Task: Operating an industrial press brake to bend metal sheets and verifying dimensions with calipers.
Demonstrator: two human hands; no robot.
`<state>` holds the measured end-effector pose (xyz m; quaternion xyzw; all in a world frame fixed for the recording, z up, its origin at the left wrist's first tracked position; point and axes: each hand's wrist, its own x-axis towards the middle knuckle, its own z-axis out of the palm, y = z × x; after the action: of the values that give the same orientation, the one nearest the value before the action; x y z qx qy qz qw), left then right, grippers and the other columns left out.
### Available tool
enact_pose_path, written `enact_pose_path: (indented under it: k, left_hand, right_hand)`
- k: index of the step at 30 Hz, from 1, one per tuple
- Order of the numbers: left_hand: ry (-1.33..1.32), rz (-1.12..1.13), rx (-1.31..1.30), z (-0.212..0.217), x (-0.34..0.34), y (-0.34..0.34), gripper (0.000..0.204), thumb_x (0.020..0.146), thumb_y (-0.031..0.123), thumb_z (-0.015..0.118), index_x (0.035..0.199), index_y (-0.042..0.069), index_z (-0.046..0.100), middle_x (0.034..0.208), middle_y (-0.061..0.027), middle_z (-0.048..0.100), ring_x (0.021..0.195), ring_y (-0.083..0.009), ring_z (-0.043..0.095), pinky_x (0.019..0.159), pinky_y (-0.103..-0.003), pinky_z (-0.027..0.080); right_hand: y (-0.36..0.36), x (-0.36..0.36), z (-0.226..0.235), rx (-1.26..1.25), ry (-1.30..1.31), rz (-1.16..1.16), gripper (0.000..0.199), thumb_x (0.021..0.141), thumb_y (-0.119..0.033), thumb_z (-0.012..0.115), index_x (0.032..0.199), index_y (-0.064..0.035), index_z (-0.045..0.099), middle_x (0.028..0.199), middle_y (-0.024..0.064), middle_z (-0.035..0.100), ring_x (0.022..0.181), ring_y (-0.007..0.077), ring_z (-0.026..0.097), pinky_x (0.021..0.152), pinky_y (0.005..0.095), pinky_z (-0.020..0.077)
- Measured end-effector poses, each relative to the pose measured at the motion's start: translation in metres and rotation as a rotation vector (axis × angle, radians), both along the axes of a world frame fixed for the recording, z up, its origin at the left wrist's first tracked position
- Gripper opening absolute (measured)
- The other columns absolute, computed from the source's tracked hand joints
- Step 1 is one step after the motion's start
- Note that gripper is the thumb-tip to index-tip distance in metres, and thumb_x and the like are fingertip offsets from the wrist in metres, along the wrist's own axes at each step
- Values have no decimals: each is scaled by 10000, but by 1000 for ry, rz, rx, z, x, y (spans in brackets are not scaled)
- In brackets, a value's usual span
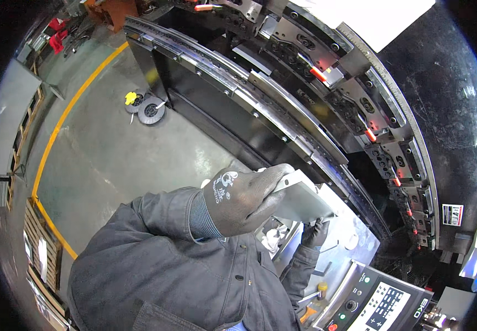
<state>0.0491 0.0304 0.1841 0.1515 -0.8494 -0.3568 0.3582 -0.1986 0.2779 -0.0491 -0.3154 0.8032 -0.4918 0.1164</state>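
A small grey sheet-metal piece (pixel 306 203) with a bent flange along its top edge is held up in front of my body. A hole shows near one end of the flange. My left hand (pixel 241 203), in a dark knit-cuffed work glove, is closed on its left end. My right hand (pixel 315 234), also gloved, grips the lower right corner, with most of its fingers hidden behind or below the piece. Just beyond the piece runs the long lower die rail (pixel 288 132) of a press brake.
Upper clamps with orange-red handles (pixel 318 74) line the machine beam. A control panel (pixel 373 303) stands at lower right, by a bench (pixel 354 223) with small tools. Wire spools (pixel 151 110) lie on the floor, inside a yellow line (pixel 56 132). Wooden pallets (pixel 41 243) are at far left.
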Motion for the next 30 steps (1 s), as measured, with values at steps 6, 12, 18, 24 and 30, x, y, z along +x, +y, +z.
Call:
enact_pose_path:
  k: [6, 12, 18, 24, 30]
  left_hand:
    - [-53, 5, 16, -3, 6, -6, 330, 728, -5, 534, 1050, -65, 496, 743, -167, 597, 493, -247, 560, 402, -289, 422]
    - [-17, 45, -80, -7, 3, -17, 352, 750, 92, 555, 1078, -29, 517, 986, -163, 597, 792, -263, 602, 699, -324, 482]
    - [102, 408, 463, -111, 51, -122, 290, 797, 38, 445, 1073, -22, 509, 1033, -127, 555, 902, -197, 532, 813, -275, 420]
    - [546, 261, 1055, -175, 48, -154, 327, 826, -6, 385, 1136, -60, 474, 874, -54, 528, 740, -112, 462, 683, -190, 370]
    - [424, -23, 1094, -282, 78, -183, 290, 927, 145, 405, 1056, -102, 486, 956, -92, 559, 799, -99, 509, 733, -190, 398]
  right_hand:
    - [-16, 20, 26, -399, -501, 59, 559, 844, -78, 491, 1339, -47, 233, 1181, 145, 463, 964, 204, 526, 786, 239, 460]
    - [-21, 34, 53, -484, -719, -187, 479, 839, -83, 494, 1285, -16, 331, 1100, 136, 495, 902, 185, 525, 747, 231, 467]
    - [-23, 48, 114, -494, -526, -169, 94, 791, -44, 491, 880, -30, 521, 746, 31, 534, 579, 107, 443, 511, 214, 380]
    - [-47, 82, 195, -138, -238, 93, 53, 734, -28, 506, 717, -6, 551, 610, 24, 507, 499, 103, 364, 467, 222, 317]
    - [-67, 100, 211, -166, -98, 273, 82, 696, -61, 611, 687, -9, 548, 577, 42, 518, 464, 124, 391, 447, 248, 327]
